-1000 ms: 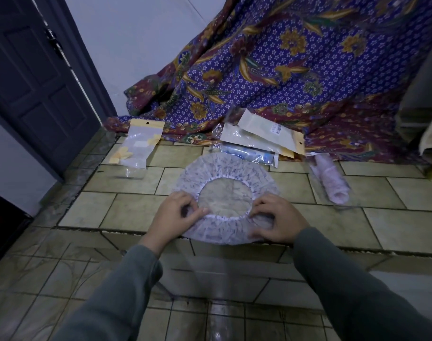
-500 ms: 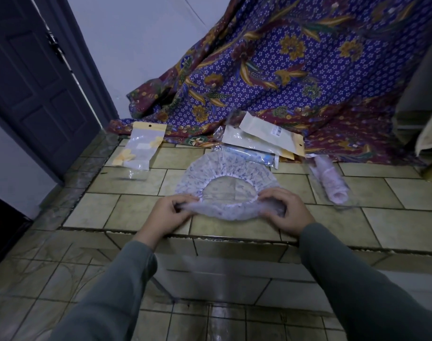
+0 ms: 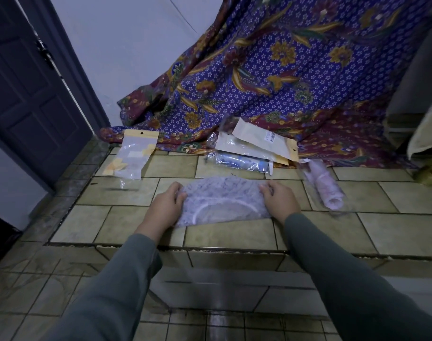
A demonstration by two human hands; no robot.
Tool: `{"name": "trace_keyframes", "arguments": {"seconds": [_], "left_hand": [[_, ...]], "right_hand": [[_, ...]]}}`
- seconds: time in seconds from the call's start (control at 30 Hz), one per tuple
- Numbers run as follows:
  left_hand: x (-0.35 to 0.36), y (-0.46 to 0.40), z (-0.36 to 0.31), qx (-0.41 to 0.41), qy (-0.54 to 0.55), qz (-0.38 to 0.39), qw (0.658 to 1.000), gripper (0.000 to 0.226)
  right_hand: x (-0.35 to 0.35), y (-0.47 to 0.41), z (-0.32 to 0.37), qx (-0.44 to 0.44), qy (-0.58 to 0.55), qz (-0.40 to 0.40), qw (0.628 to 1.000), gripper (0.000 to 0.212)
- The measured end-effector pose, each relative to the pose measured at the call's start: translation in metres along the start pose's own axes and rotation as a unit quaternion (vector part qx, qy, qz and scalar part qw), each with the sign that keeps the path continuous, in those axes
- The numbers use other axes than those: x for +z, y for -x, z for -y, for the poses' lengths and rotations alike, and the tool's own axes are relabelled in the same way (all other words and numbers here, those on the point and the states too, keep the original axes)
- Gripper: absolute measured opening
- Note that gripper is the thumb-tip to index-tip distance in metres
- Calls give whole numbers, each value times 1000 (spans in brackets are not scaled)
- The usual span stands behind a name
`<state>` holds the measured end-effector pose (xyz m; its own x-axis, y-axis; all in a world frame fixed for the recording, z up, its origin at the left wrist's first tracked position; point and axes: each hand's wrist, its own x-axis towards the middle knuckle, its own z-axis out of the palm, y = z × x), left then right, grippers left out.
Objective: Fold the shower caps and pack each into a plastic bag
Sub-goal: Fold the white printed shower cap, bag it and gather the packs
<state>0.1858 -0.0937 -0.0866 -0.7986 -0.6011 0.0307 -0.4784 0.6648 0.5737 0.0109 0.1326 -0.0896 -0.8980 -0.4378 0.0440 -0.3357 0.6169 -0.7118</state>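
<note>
A pale lilac patterned shower cap (image 3: 222,201) lies folded in half as a half-moon on the tiled step, its white elastic rim showing through. My left hand (image 3: 167,206) grips its left end and my right hand (image 3: 279,199) grips its right end. A rolled pink cap inside a clear plastic bag (image 3: 324,189) lies to the right. A stack of plastic bags (image 3: 255,150), one holding a blue cap, sits behind the cap. Another bag with a yellow header (image 3: 132,155) lies at the left.
A purple floral cloth (image 3: 283,77) hangs down behind the bags and spreads onto the floor. A dark door (image 3: 25,89) stands at the left. The step's front edge (image 3: 210,249) drops to a lower tiled floor near me.
The cap lay open as a ring a second ago. Both hands lifted its near edge and carried it over to the far edge, so it is now folded in half.
</note>
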Motion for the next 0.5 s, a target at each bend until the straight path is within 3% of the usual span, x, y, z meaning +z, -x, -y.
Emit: {"name": "trace_keyframes", "arguments": {"seconds": [0.1,0.2,0.23,0.3,0.37,0.4,0.5], "left_hand": [[3,-5,-8,-24,-120,-11,992,15],[9,-3,-33,-43,-247,-98,963,21],[14,-1,-44,-25,-267,-140,953,28],[24,2,-64,93,-236,-195,947,28],[38,0,-69,202,-204,-160,944,25],[42,-1,-66,210,-205,-111,949,33],[47,-12,-44,118,-208,43,970,57]], "right_hand": [[8,-1,3,3,83,-30,996,31],[13,0,10,-10,145,-32,989,27],[14,1,12,-11,149,-33,988,26],[14,2,14,-14,151,-37,988,27],[14,1,13,-7,142,-34,989,29],[12,0,13,2,130,-34,991,29],[9,-5,12,35,99,-56,993,30]]}}
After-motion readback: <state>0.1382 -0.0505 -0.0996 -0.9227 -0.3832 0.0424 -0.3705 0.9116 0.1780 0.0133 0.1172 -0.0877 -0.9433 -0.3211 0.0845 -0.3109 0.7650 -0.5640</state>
